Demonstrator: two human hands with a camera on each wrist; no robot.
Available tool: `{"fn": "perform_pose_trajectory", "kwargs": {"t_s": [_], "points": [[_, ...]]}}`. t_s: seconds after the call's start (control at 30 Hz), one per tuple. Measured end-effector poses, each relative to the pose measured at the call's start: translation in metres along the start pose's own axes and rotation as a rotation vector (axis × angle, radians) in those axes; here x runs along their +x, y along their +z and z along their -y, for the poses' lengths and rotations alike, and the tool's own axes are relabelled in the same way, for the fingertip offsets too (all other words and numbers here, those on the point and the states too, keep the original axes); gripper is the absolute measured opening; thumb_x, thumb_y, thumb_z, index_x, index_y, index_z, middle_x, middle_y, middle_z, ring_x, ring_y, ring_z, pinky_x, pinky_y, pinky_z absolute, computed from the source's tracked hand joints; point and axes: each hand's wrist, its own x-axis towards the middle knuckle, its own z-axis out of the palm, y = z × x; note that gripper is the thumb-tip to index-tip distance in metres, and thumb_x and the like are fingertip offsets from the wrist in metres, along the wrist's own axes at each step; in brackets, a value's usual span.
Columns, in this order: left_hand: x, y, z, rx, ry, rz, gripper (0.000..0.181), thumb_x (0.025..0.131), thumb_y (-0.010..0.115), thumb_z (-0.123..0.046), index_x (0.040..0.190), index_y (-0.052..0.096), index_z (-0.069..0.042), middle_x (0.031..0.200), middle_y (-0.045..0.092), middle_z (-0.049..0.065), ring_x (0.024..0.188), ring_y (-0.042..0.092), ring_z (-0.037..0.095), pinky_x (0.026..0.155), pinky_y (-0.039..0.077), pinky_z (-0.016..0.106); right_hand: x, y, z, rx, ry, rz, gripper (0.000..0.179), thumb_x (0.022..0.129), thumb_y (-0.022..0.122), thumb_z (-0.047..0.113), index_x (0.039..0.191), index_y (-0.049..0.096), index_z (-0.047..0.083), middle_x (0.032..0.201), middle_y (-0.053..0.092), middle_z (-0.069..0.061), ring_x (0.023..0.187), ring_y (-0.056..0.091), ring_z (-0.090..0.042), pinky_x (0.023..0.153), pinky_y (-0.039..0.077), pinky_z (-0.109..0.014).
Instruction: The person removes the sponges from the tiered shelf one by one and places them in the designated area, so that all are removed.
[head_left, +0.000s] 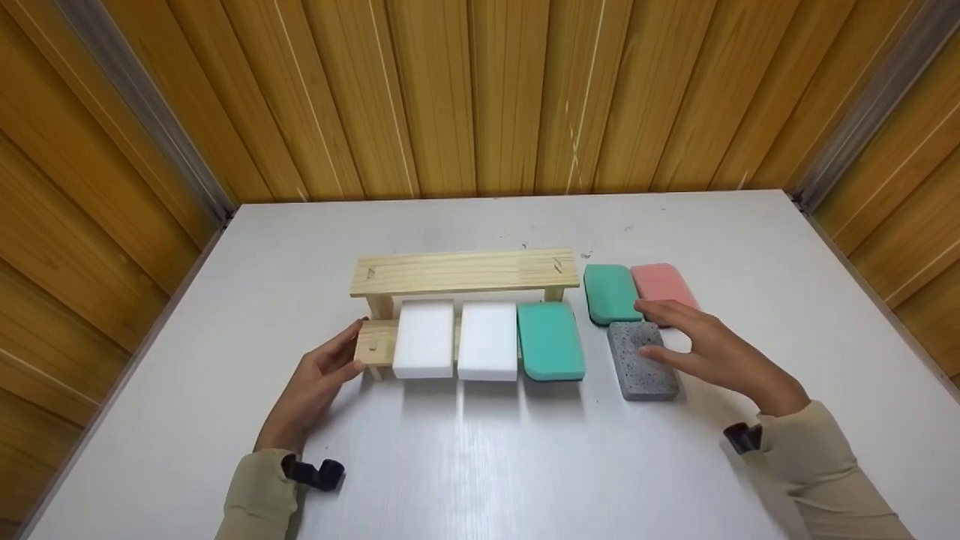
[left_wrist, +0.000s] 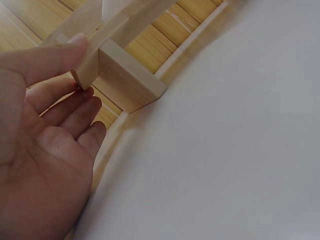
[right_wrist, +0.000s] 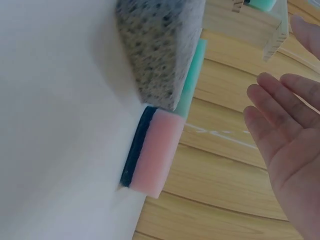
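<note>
Head view: wood-grain walls (head_left: 506, 97) enclose my white desk (head_left: 480, 465); my left hand (head_left: 316, 382) pinches the stepped wooden rack (head_left: 450, 273), my right hand (head_left: 718, 352) hovers loosely above the grey sponge (head_left: 643, 381).

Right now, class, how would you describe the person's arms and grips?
The left grip and right grip are ungloved hands. The left sleeve and right sleeve are plain beige, reaching the wrists. A small black device sits at each wrist.
</note>
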Motion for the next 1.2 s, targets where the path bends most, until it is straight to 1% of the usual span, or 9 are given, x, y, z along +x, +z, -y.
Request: {"fn": "perform_pose_trajectory", "kwargs": {"t_s": [0.07,0.13,0.2,0.3,0.43,0.63,0.77,0.97,1.2], "points": [[0.000,0.000,0.000,0.006,-0.005,-0.001,0.067,0.092,0.063,-0.009,0.150,0.030,-0.004,0.158,0.027,0.008,0.145,0.026,0.021,0.108,0.031,0.012,0.003,0.001,0.003,0.017,0.015,0.010,0.064,0.087,0.072,0.023,0.141,0.045,0.002,0.140,0.049,-0.019,0.119,0.056,-0.039,0.095,0.048,-0.058],[0.000,0.000,-0.001,0.001,-0.015,-0.004,0.068,0.092,0.064,-0.011,0.150,0.030,-0.005,0.158,0.028,0.006,0.144,0.027,0.019,0.108,0.032,0.012,0.005,0.002,0.005,0.028,0.004,0.001,0.064,0.087,0.072,0.025,0.141,0.046,0.002,0.140,0.050,-0.019,0.118,0.056,-0.040,0.095,0.049,-0.057],[-0.001,0.000,-0.001,0.002,-0.013,-0.002,0.068,0.092,0.064,-0.012,0.150,0.030,-0.006,0.158,0.027,0.006,0.144,0.027,0.020,0.108,0.033,0.012,0.008,0.003,0.008,0.039,-0.006,-0.006,0.064,0.087,0.072,0.025,0.140,0.046,0.002,0.140,0.050,-0.018,0.119,0.056,-0.040,0.096,0.048,-0.057],[-0.001,0.000,0.000,-0.006,-0.012,-0.003,0.068,0.092,0.065,-0.012,0.150,0.030,-0.006,0.158,0.027,0.006,0.145,0.027,0.019,0.108,0.033,0.013,0.012,0.005,0.012,0.066,-0.010,-0.002,0.066,0.086,0.073,0.027,0.141,0.046,0.002,0.142,0.049,-0.017,0.124,0.053,-0.040,0.098,0.047,-0.057],[-0.001,0.000,0.000,-0.028,-0.019,0.001,0.069,0.092,0.064,-0.011,0.150,0.029,-0.005,0.158,0.026,0.007,0.145,0.026,0.020,0.108,0.033,0.013,0.017,0.009,0.019,0.092,0.007,0.029,0.072,0.084,0.073,0.035,0.143,0.044,0.004,0.146,0.046,-0.015,0.131,0.046,-0.039,0.103,0.042,-0.060],[-0.001,0.000,-0.001,-0.055,-0.029,0.003,0.069,0.091,0.063,-0.007,0.150,0.027,-0.002,0.159,0.025,0.009,0.145,0.026,0.021,0.108,0.034,0.013,0.026,0.013,0.030,0.117,0.028,0.070,0.082,0.080,0.075,0.042,0.146,0.040,0.009,0.150,0.042,-0.011,0.136,0.040,-0.036,0.106,0.037,-0.062],[-0.001,0.000,-0.002,-0.038,-0.032,-0.005,0.069,0.091,0.064,-0.009,0.150,0.029,-0.003,0.158,0.026,0.008,0.145,0.027,0.020,0.108,0.034,0.013,0.032,0.016,0.036,0.126,0.031,0.088,0.088,0.077,0.077,0.045,0.149,0.036,0.014,0.152,0.038,-0.011,0.138,0.038,-0.036,0.107,0.036,-0.062],[0.000,0.001,-0.001,-0.024,-0.031,-0.001,0.069,0.091,0.064,-0.010,0.150,0.029,-0.004,0.158,0.027,0.008,0.144,0.028,0.021,0.108,0.033,0.012,0.037,0.021,0.039,0.140,0.036,0.120,0.095,0.074,0.078,0.049,0.150,0.033,0.014,0.154,0.034,-0.012,0.140,0.034,-0.036,0.107,0.037,-0.062],[0.000,0.000,-0.001,-0.027,-0.031,-0.002,0.068,0.092,0.064,-0.009,0.150,0.029,-0.004,0.158,0.027,0.008,0.145,0.027,0.021,0.108,0.033,0.012,0.041,0.024,0.040,0.131,0.040,0.136,0.098,0.072,0.079,0.052,0.151,0.031,0.016,0.154,0.034,-0.011,0.139,0.036,-0.034,0.107,0.039,-0.059]]}}
